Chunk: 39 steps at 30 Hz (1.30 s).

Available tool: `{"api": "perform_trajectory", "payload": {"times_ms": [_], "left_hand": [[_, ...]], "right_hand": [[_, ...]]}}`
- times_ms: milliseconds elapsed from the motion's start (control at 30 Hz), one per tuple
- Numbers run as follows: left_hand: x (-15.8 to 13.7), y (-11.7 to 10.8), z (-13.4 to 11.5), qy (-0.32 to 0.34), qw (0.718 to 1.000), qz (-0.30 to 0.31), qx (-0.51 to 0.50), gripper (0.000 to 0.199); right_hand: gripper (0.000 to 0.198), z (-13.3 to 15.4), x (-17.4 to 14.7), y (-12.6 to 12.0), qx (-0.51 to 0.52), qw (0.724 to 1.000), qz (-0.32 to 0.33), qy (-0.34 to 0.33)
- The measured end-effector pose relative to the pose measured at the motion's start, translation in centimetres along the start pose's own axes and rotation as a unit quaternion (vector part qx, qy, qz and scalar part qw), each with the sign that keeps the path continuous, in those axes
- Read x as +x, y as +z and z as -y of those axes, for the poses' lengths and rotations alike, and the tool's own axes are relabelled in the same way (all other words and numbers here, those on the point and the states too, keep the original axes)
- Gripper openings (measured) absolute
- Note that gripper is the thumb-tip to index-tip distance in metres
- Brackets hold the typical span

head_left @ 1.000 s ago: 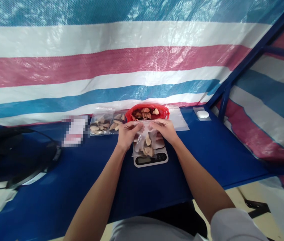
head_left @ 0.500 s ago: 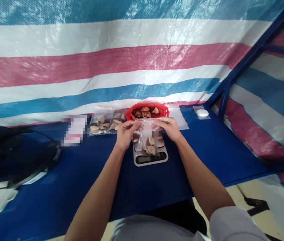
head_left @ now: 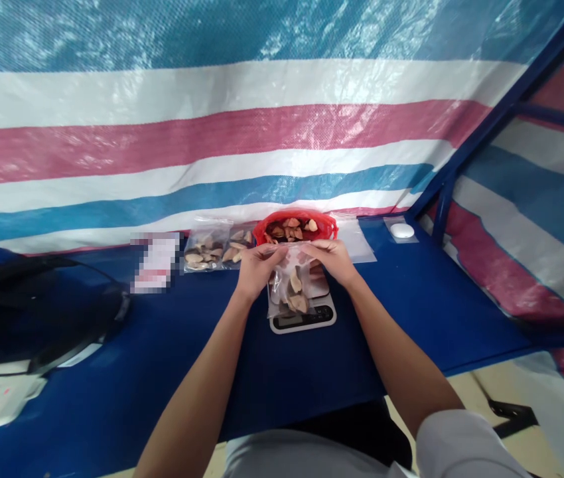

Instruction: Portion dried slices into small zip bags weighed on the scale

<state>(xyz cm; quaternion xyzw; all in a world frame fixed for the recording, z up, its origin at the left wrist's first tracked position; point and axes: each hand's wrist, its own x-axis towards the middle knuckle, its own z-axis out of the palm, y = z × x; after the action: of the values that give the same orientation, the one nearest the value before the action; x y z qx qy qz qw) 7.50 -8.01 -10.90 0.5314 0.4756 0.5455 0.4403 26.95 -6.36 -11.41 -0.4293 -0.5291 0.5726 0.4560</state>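
My left hand (head_left: 257, 269) and my right hand (head_left: 334, 261) pinch the top edge of a clear plastic bag (head_left: 282, 285), one at each side. A few pale brown dried slices (head_left: 298, 303) lie in the bottom of that bag. It hangs over a white kitchen scale (head_left: 329, 318) with a metal plate and a dark display strip, covering part of both. Just beyond my hands sits an open red plastic bag (head_left: 262, 232) with more dried slices inside.
Two filled clear bags (head_left: 205, 249) lie left of the red bag; flat clear bags (head_left: 359, 242) lie right of it. Farther right is a white rounded case (head_left: 401, 231). At left are a blurred-out card (head_left: 157, 262), a black bag-like item (head_left: 38, 305) and a white power strip (head_left: 0, 401).
The bag in my hands has shifted slightly left over the scale and now covers more of its display. Both hands keep their hold; the camera view has tilted a little.
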Motion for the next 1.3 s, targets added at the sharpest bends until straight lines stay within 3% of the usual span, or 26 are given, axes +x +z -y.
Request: {"api": "perform_trajectory", "payload": {"times_ms": [200,367,500,633,733,833,1000,1167,1300], "left_hand": [[0.3,-1.4,-0.5,-0.039,0.998,-0.031,-0.047,0.039],[0.9,-3.0,-1.4,-0.04,0.996,-0.048,-0.057,0.04],[2.0,-4.7,-2.1,-0.008,0.998,-0.06,0.0,0.038],[3.3,-7.4,-2.9,0.034,0.989,-0.057,0.129,0.042],[3.8,-9.8,-3.4,0.083,0.965,-0.072,0.24,0.045],[4.0,-12.0,-3.4,0.157,0.915,-0.066,0.365,0.039],[3.8,-14.7,-1.7,0.242,0.847,-0.026,0.473,0.036],[3.0,-15.8,0.6,0.257,0.819,0.024,0.513,0.034],[2.4,-15.9,1.5,0.247,0.81,0.029,0.531,0.035]], "right_hand": [[0.039,0.7,-0.2,0.9,-0.006,0.999,0.026,0.044],[0.035,0.6,0.0,3.3,-0.091,0.991,0.07,-0.071],[0.028,0.2,1.6,4.9,-0.089,0.989,0.059,-0.101],[0.023,0.1,3.9,5.9,-0.086,0.989,0.044,-0.11],[0.023,0.1,5.4,6.8,-0.016,0.996,0.046,-0.071],[0.023,0.2,6.6,8.0,0.04,0.998,0.05,-0.028],[0.019,0.2,8.4,10.4,0.022,0.998,0.046,-0.045],[0.018,-0.4,9.6,12.5,0.019,0.999,0.034,-0.007],[0.023,-0.7,9.4,12.7,-0.086,0.996,0.012,-0.015]]}}
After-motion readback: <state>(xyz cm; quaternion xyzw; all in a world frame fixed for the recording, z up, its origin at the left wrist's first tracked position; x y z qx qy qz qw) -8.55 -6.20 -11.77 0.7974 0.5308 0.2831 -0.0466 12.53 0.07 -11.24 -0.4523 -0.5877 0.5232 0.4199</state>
